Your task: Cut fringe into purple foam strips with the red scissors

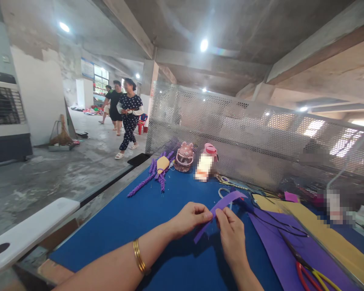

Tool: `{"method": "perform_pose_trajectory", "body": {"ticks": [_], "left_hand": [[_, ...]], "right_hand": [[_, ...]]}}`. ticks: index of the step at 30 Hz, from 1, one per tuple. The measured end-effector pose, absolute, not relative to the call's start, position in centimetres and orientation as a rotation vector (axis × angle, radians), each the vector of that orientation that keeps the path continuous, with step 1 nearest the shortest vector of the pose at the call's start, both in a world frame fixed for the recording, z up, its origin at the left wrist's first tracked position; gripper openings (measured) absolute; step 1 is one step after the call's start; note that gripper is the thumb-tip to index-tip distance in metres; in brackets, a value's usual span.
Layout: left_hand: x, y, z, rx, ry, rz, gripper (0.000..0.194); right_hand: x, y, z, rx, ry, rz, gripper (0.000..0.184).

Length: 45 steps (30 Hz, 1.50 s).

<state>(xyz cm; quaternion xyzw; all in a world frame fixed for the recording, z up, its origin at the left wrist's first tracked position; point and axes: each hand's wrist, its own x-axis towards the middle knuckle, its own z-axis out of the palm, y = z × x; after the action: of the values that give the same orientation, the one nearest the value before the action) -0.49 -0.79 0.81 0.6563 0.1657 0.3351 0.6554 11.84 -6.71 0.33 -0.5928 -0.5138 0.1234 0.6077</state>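
Between my two hands, above the blue tabletop (115, 226), a narrow purple strip (232, 197) is stretched at a slant. My left hand (194, 218), with gold bangles on its wrist, pinches the strip near its middle. Right beside it, my right hand (230, 230) pinches the same strip between thumb and fingers. One end of the strip points up and right, the other hangs down and left. To the right lies a large purple sheet (269, 238), with red-and-yellow-handled scissors (303, 258) on top of it.
Purple braided pieces with a yellow part (162, 165) lie at the table's far left, near a pink helmet-shaped object (184, 157). A perforated metal screen (230, 117) borders the back. Yellow sheets (327, 230) are at right. People (130, 109) walk on the floor at left.
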Motion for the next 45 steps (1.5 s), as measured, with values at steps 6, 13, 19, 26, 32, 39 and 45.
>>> {"method": "perform_pose_trajectory", "body": {"ticks": [6, 13, 19, 26, 32, 39, 45], "left_hand": [[-0.4, -0.8, 0.7, 1.49, 0.346, 0.739, 0.045], [-0.5, -0.6, 0.7, 1.495, 0.393, 0.782, 0.048], [-0.5, -0.7, 0.9, 1.471, 0.366, 0.771, 0.045], [-0.4, -0.5, 0.8, 1.412, 0.388, 0.863, 0.045], [-0.4, -0.8, 1.0, 1.407, 0.408, 0.829, 0.044], [-0.4, -0.7, 1.1, 1.28, 0.405, 0.967, 0.038], [-0.4, -0.2, 0.9, 1.146, 0.408, 0.994, 0.034]], "right_hand": [[12.5, -6.7, 0.5, -1.36, -1.133, 0.263, 0.035], [11.6, -6.5, 0.2, -1.359, -1.236, 0.335, 0.035], [11.4, -6.6, 0.1, -1.367, -1.179, 0.278, 0.035], [11.4, -6.6, 0.3, -1.345, -1.243, 0.292, 0.036], [11.4, -6.7, -0.1, -1.367, -1.228, 0.238, 0.035], [11.2, -6.9, 0.3, -1.327, -1.397, 0.275, 0.036], [10.6, -6.9, -0.2, -1.325, -1.549, 0.199, 0.026]]}}
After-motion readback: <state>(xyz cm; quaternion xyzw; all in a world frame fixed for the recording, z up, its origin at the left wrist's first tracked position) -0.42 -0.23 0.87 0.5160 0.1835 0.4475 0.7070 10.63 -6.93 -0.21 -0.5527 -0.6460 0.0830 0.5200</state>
